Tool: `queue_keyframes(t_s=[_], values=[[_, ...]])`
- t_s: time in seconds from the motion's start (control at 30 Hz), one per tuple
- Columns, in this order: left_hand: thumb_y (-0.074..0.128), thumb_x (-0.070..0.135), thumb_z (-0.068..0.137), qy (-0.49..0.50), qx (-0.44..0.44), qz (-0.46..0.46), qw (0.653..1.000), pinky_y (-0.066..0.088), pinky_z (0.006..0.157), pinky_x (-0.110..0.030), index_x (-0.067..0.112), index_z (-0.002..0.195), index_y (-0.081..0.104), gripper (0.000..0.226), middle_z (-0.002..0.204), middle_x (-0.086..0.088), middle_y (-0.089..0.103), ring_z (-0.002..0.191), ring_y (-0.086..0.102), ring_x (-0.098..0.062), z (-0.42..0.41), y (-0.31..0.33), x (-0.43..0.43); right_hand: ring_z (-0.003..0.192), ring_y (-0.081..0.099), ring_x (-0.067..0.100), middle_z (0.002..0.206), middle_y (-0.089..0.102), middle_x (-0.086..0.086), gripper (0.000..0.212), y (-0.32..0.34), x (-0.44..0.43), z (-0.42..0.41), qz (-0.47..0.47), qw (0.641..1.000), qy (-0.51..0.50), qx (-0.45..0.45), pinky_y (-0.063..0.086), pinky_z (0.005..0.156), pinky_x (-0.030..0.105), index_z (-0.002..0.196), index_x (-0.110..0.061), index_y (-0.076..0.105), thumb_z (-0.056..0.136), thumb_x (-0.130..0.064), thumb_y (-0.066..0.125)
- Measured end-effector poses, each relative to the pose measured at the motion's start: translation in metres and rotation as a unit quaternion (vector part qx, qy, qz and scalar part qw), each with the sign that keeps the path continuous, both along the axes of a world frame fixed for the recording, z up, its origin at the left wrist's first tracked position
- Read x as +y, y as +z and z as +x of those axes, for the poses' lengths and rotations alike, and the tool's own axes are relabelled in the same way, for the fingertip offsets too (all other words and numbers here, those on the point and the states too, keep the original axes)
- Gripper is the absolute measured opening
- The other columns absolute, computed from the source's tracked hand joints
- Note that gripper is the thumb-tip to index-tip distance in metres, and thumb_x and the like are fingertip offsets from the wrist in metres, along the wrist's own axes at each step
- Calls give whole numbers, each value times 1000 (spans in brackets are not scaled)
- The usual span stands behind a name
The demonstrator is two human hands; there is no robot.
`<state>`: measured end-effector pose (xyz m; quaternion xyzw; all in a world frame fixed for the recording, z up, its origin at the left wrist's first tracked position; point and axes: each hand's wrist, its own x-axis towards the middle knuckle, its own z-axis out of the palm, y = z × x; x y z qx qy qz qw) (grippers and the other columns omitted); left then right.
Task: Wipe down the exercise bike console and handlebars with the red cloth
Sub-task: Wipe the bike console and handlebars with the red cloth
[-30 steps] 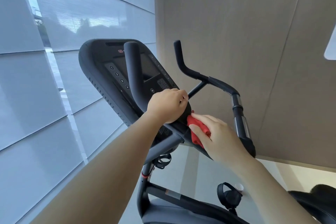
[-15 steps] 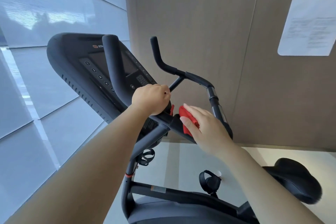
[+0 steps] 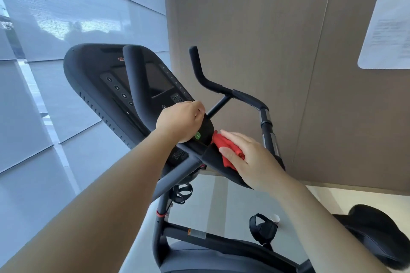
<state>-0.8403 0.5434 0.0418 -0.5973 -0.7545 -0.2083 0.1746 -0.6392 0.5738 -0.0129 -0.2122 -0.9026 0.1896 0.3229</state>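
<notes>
On the far left is a big window wall (image 3: 55,29) with gray-blue panels. Next comes the bike's console (image 3: 88,73). It is black and tilted, with a dark screen (image 3: 158,82) and small round buttons (image 3: 117,88) on it. The left handlebar (image 3: 135,73) is a thick black bar that sticks up in front of the console.

The left hand (image 3: 180,123) is curled tight around the bottom of the left handlebar, just under the low corner of the console. A small green spot (image 3: 197,135) shows on the black part right beside this hand.

Just to the right is the red cloth (image 3: 225,149). It is bunched up on the black pad (image 3: 219,172) in the middle of the bars, near the left hand but not touching it. The right hand (image 3: 251,159) lies on top of the cloth. Its fingers are mostly straight and flat, and they press the cloth down on the pad. Part of the cloth peeks out between the fingers and the thumb.

Behind the hands, the right handlebar (image 3: 208,83) bends up and away. It has a shiny silver part (image 3: 267,115) lower down.

Below are the black bike frame (image 3: 221,239), a bottle holder (image 3: 182,193), a pedal with a strap (image 3: 263,228), and a small paper cup (image 3: 275,219) on the pale floor (image 3: 221,201) just behind the pedal. The black seat (image 3: 377,232) is at the low right. A brown wall (image 3: 255,29) stands behind the bike, with a white paper (image 3: 388,31) stuck on it at the far right.
</notes>
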Motion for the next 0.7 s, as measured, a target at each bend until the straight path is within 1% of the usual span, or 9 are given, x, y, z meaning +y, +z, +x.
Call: queue_keyframes(t_s=[0.07, 0.17, 0.27, 0.3, 0.37, 0.4, 0.47, 0.57, 0.7], values=[[27, 32, 95, 16, -2, -6, 1000, 45, 76, -34, 31, 112, 56, 34, 113, 10, 60, 105, 54, -17, 1, 0, 0, 129, 34, 1, 142, 40, -15, 65, -7, 3, 13, 22, 1000, 17, 5, 30, 105, 20, 142, -26, 36, 87, -62, 30], [27, 33, 96, 33, 25, 3, 999, 47, 79, -35, 31, 114, 56, 34, 115, 11, 60, 107, 54, -16, 6, -3, -4, 124, 34, -7, 134, 41, -24, 62, -11, 16, 35, 37, 999, 32, 1, 26, 98, 6, 139, -32, 37, 86, -63, 30], [32, 32, 97, 26, 31, 44, 998, 45, 76, -30, 31, 115, 57, 31, 116, 13, 61, 107, 54, -12, 13, -9, -8, 113, 45, -8, 120, 46, -32, 52, -3, 30, 46, -30, 997, 44, 56, 29, 83, -6, 131, -34, 47, 86, -57, 36], [36, 33, 97, 24, -2, 75, 997, 43, 74, -27, 32, 114, 58, 28, 113, 14, 62, 104, 55, -8, 17, -10, -9, 109, 47, -9, 117, 47, -33, 49, 1, 34, 45, -47, 994, 48, 85, 30, 81, -7, 130, -33, 49, 87, -54, 38], [43, 33, 94, 12, -128, 158, 979, 43, 76, -24, 32, 108, 59, 21, 104, 16, 64, 98, 57, -4, 27, -8, -12, 107, 47, -10, 117, 50, -28, 43, 11, 38, 36, -23, 991, 64, 111, 26, 82, -8, 130, -28, 50, 92, -46, 40], [46, 31, 94, 5, -188, 197, 962, 44, 78, -21, 31, 105, 60, 19, 100, 14, 65, 96, 58, -3, 32, -7, -13, 111, 44, -8, 122, 51, -23, 42, 14, 37, 30, -1, 992, 84, 99, 24, 87, -7, 132, -25, 49, 94, -43, 42], [47, 27, 94, 16, -227, 236, 945, 43, 77, -13, 28, 101, 61, 16, 96, 11, 67, 94, 59, -4, 39, -7, -14, 122, 41, -1, 135, 50, -13, 47, 15, 35, 16, 13, 989, 141, 45, 26, 98, 6, 137, -23, 43, 95, -43, 44], [46, 22, 95, 65, -180, 220, 957, 43, 78, -19, 24, 103, 62, 18, 97, 11, 65, 91, 59, -5, 45, -9, -17, 129, 39, 11, 141, 45, -8, 59, 9, 36, 3, 7, 984, 179, -20, 34, 105, 28, 141, -23, 35, 92, -53, 43], [41, 16, 96, 141, -75, 158, 974, 42, 81, -26, 16, 105, 63, 24, 104, 3, 64, 96, 57, -13, 48, -14, -19, 118, 48, 19, 131, 49, -3, 56, 7, 44, 2, 6, 980, 194, -44, 39, 94, 31, 138, -24, 35, 92, -55, 38]])
